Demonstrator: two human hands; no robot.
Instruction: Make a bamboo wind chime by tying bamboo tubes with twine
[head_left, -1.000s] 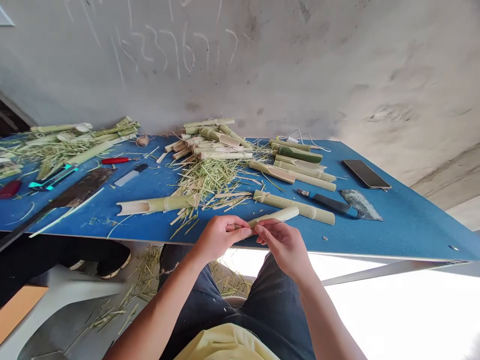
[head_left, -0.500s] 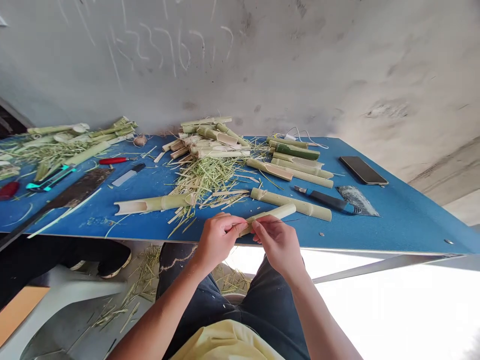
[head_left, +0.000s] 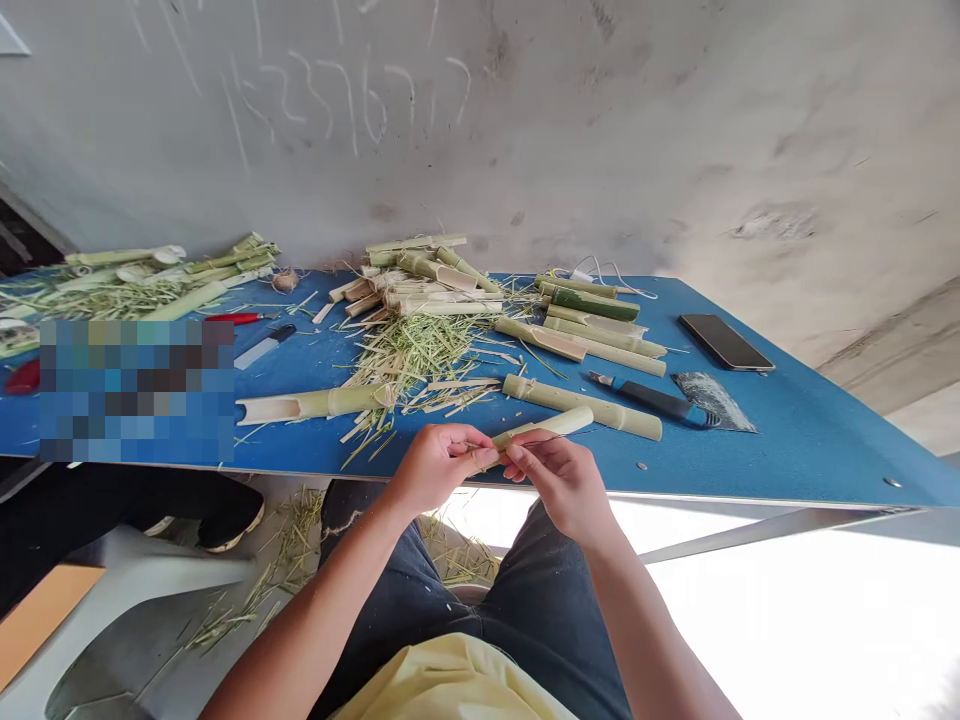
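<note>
At the near edge of the blue table, my left hand point(head_left: 433, 468) and my right hand point(head_left: 561, 482) are close together, each with thumb and forefinger pinched. A thin dark strand point(head_left: 570, 433) runs between the fingertips and sticks out past the right hand; whether it is thread or wire I cannot tell. Just behind the fingers lies a pale split bamboo piece point(head_left: 559, 423), its near end partly hidden by my hands. Another bamboo length point(head_left: 592, 408) rests beyond it, and a hollowed bamboo piece point(head_left: 322, 403) lies to the left.
Bamboo shavings point(head_left: 420, 350) and stacked bamboo pieces point(head_left: 435, 285) cover the table's middle. At right are a blue-black utility knife point(head_left: 652, 398), a plastic packet point(head_left: 716, 400) and a phone point(head_left: 726, 341). A small blade point(head_left: 264, 346) lies left. A person's dark-clothed leg point(head_left: 150, 505) shows lower left.
The thin strand reaches less far past my right hand and tilts upward. My fingers have shifted slightly, and the view has turned a little. The bamboo pieces stay in place.
</note>
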